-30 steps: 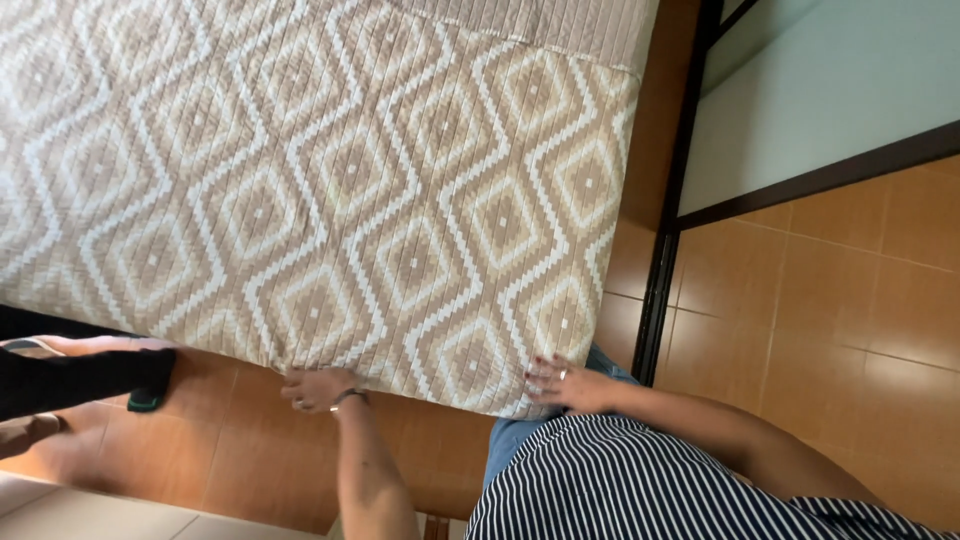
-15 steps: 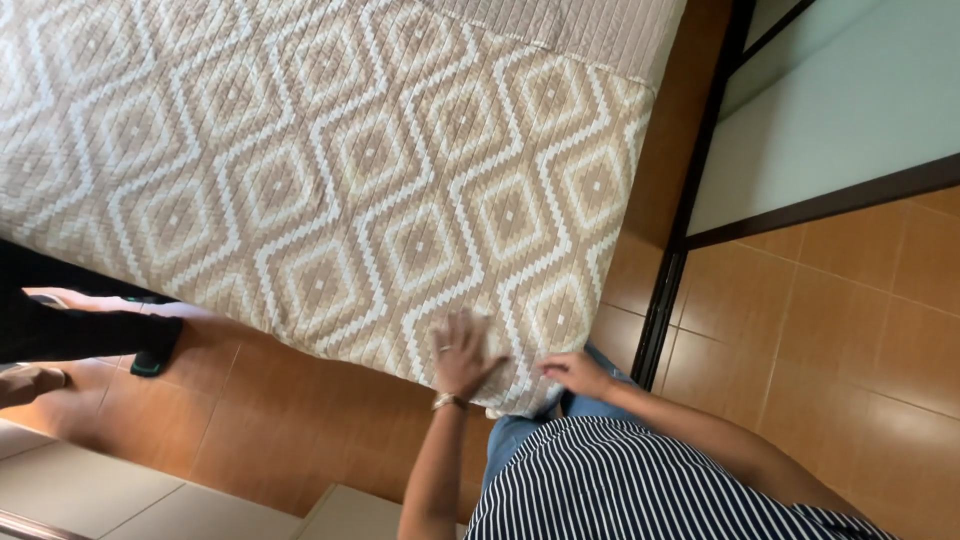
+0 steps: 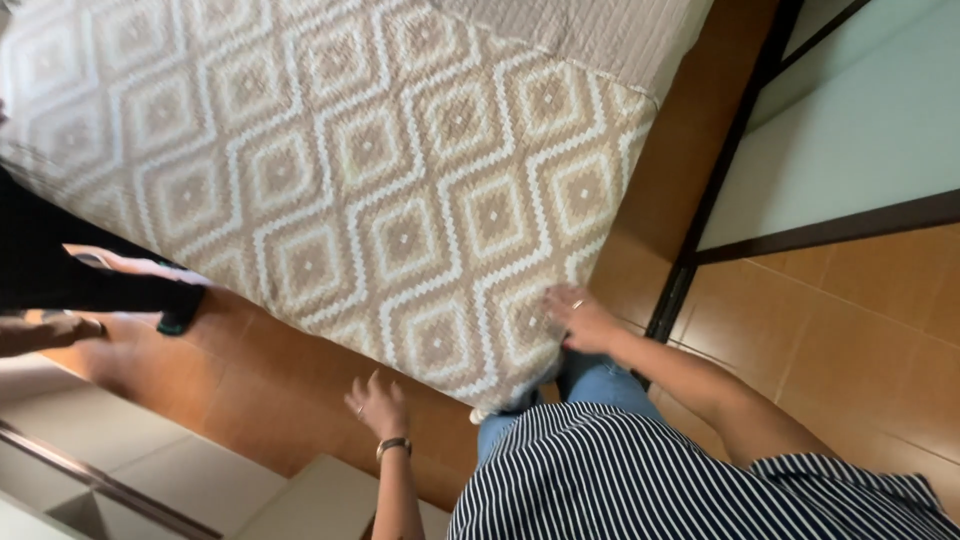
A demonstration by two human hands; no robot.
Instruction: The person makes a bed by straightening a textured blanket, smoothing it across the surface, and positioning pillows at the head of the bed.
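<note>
A bed is covered by a beige bedspread (image 3: pixel 380 190) with a white diamond pattern. My right hand (image 3: pixel 580 318), a ring on one finger, grips the bedspread at its near corner, where the cloth hangs over the bed's edge. My left hand (image 3: pixel 378 405), with a watch on the wrist, hovers over the brown floor just off the bed's near edge. Its fingers are spread and it holds nothing. My striped shirt and jeans fill the bottom of the view.
Another person's black-clad leg (image 3: pixel 70 285) and foot (image 3: pixel 45 332) stand at the left beside the bed. A dark-framed sliding door (image 3: pixel 700 215) runs along the right. Brown floor tiles (image 3: pixel 860 330) lie right of it, and a pale panel (image 3: pixel 200 480) sits at the bottom left.
My left hand went from the bed's edge onto the bedspread, then came off it and now hangs over the floor. My right hand stays at the corner.
</note>
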